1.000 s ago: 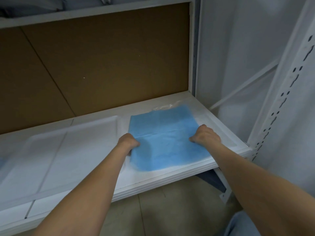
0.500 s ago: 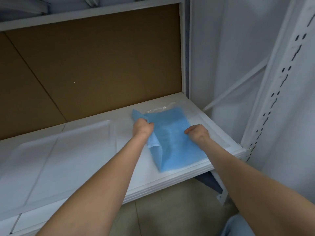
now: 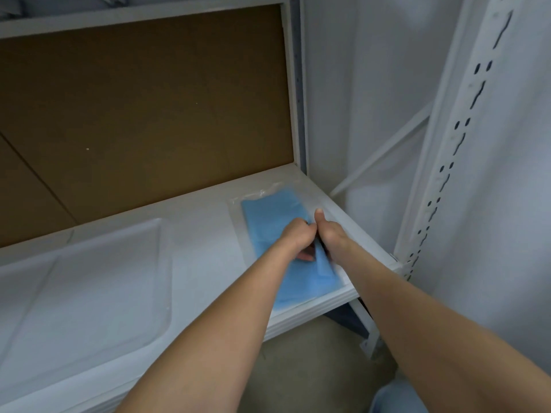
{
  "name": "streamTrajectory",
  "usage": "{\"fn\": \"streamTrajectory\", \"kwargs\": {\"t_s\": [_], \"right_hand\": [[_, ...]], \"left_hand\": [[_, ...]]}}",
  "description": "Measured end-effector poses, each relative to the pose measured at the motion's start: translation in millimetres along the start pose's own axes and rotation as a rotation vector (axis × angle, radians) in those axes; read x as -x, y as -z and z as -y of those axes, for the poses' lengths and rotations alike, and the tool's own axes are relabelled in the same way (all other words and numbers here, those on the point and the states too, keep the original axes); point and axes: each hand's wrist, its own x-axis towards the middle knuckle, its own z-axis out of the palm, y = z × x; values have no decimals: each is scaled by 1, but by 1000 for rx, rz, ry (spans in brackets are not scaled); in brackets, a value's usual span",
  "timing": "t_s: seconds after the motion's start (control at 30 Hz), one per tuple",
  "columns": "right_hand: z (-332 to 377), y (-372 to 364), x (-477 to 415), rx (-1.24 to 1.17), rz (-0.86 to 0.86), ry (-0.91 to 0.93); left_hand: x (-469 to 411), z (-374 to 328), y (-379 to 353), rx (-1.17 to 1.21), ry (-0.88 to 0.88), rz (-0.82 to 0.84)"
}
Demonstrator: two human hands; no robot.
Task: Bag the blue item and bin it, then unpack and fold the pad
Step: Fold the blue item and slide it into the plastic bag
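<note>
Pad (image 3: pixel 269 213) narrower than half a second ago

Now half-width pad (image 3: pixel 268 216), left hand (image 3: pixel 293 236) beside right hand (image 3: pixel 329 234).

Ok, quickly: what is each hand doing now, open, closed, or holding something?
Left hand: fingers curled, gripping the folded blue pad.
Right hand: curled on the same pad's right edge, thumb raised.

No legible text, label, brand, number or sign on the blue pad (image 3: pixel 271 216), shelf (image 3: pixel 202 234) or backboard (image 3: pixel 149 114).
</note>
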Motion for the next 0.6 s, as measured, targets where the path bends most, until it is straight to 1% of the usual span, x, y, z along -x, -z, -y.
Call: {"fn": "streamTrajectory", "kwargs": {"t_s": [0.07, 0.13, 0.23, 0.3, 0.37, 0.4, 0.5, 0.6], "right_hand": [[7, 3, 10, 14, 2, -1], [9, 3, 10, 64, -19, -19], [11, 1, 11, 145, -38, -21], [12, 1, 9, 167, -59, -15], [14, 2, 9, 197, -91, -13], [14, 2, 8, 211, -103, -12], [14, 1, 5, 236, -112, -31], [12, 0, 4, 217, -108, -28]], "left_hand": [[0, 1, 2, 74, 36, 11], [-4, 5, 10, 100, 11, -57], [-12, 17, 34, -57, -49, -235], [-13, 27, 53, -209, -12, -347], [-13, 38, 68, -255, 82, -396], [-12, 43, 72, -213, 126, -377], [-7, 51, 77, 79, 167, -252], [-5, 57, 73, 158, 162, -219]]}}
